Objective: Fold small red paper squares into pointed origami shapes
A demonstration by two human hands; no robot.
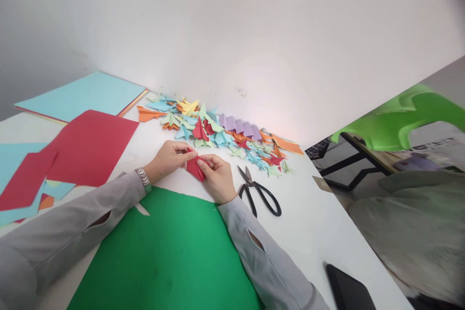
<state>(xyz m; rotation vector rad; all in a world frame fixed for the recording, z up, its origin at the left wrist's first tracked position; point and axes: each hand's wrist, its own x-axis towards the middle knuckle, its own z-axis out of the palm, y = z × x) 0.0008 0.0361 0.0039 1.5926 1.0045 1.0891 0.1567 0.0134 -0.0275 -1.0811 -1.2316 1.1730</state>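
Note:
A small folded piece of red paper is held between both hands, above the white table just past the far edge of a green sheet. My left hand pinches its upper left part between thumb and fingers. On its right side, my right hand grips it with thumb and forefinger. Black-handled scissors lie partly open, just right of my right hand. Behind the hands is a long pile of small folded paper planes in several colours.
Red sheets and light blue sheets lie at the left, with paper scraps. A black phone-like object rests near the table's right edge. Beyond are a green chair and grey-green fabric.

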